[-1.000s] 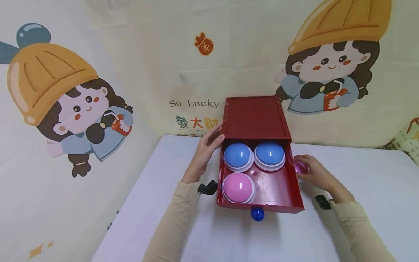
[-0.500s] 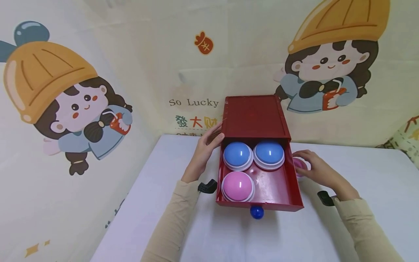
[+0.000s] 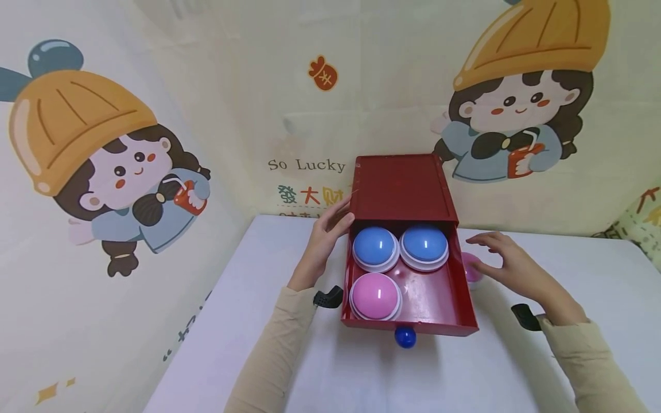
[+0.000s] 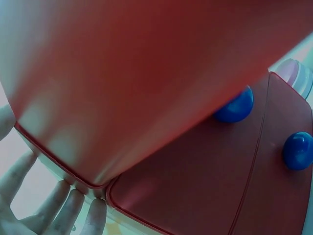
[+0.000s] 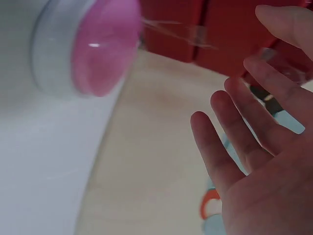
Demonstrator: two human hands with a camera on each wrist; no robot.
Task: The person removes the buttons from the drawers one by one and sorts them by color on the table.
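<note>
A red drawer cabinet (image 3: 405, 189) stands with its top drawer (image 3: 434, 298) pulled out. In that drawer sit two blue dome buttons on white bases, a left one (image 3: 374, 245) and a right one (image 3: 424, 243), and a pink dome button (image 3: 376, 295) in front. My left hand (image 3: 322, 241) rests along the cabinet's left side; its fingertips (image 4: 73, 198) touch the edge in the left wrist view. A second pink dome button (image 5: 105, 49) stands on the table right of the cabinet, partly hidden by the drawer. Beside it my right hand (image 3: 518, 269) is spread, fingers apart from the button.
A blue knob (image 3: 405, 337) sticks out from the front of the pulled-out drawer. More blue knobs (image 4: 298, 151) show lower on the cabinet. The white table (image 3: 289, 344) meets a cloth backdrop (image 3: 248, 86) with printed cartoon figures behind the cabinet.
My right hand has let go of the pink dome button outside the cabinet and drawn back to the right, its fingers opening. The left hand keeps its place.
</note>
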